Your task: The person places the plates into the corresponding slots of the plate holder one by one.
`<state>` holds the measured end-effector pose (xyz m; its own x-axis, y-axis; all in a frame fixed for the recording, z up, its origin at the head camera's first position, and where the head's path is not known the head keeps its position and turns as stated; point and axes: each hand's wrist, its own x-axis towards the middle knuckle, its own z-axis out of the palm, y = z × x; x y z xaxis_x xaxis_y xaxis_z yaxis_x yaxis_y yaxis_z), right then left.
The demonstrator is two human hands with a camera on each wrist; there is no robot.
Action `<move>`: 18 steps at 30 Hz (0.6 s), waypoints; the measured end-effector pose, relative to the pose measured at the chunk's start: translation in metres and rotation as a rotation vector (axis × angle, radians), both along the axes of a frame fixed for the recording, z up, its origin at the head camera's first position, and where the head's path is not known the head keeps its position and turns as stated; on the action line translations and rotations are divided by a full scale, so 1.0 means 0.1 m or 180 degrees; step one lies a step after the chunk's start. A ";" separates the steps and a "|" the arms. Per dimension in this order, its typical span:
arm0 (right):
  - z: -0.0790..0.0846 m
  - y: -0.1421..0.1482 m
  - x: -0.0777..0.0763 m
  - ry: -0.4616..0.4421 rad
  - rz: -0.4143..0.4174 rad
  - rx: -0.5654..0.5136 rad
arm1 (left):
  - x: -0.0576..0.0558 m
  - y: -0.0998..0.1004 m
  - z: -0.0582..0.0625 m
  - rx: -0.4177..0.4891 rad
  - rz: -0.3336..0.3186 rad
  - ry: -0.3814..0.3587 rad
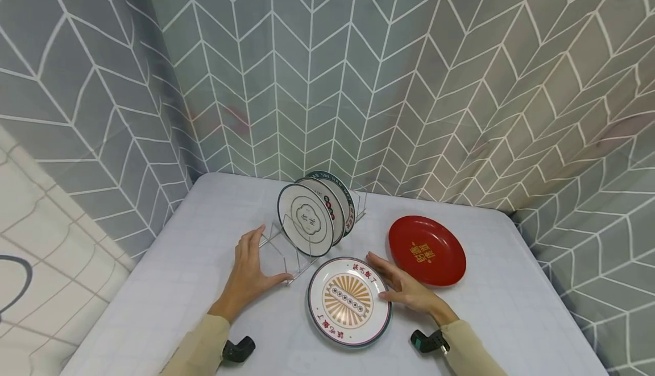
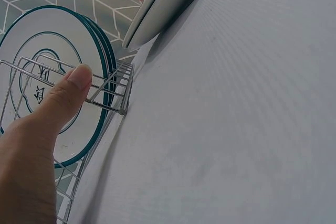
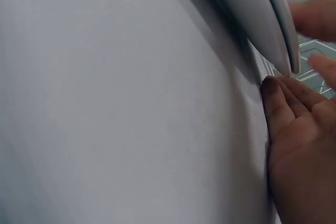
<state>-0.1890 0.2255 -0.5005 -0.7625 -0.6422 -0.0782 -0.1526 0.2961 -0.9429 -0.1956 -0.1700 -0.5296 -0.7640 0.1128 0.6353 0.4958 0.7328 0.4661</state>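
My left hand (image 1: 249,276) spans the near left end of a wire dish rack (image 1: 298,265) and grips it. In the left wrist view the thumb (image 2: 65,95) lies over the rack's wires. A white plate with a dark rim (image 1: 307,220) stands in the rack, with other patterned plates (image 1: 349,202) behind it. My right hand (image 1: 406,289) is at the right edge of a white plate with a sunburst pattern (image 1: 327,308), thumb over its rim, fingers spread. The right wrist view shows a second plate (image 3: 247,17) stacked under it, and fingertips (image 3: 270,85) low by the tabletop.
A red oval plate (image 1: 445,251) with gold characters lies right of my right hand. The white-covered table (image 1: 169,302) is bordered by grey patterned curtains (image 1: 307,80) at the back and sides. A black wrist device (image 1: 428,342) sits by my right sleeve, another (image 1: 239,349) by the left.
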 end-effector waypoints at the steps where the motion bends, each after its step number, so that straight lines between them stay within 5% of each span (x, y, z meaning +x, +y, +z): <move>1: 0.00 0.00 0.00 -0.0014 -0.0001 0.0040 | 0.00 0.00 0.00 0.0009 0.0001 -0.0003; 18: -0.03 0.04 -0.05 0.0043 -0.0071 0.0144 | -0.02 -0.01 -0.02 0.0056 -0.0033 0.0062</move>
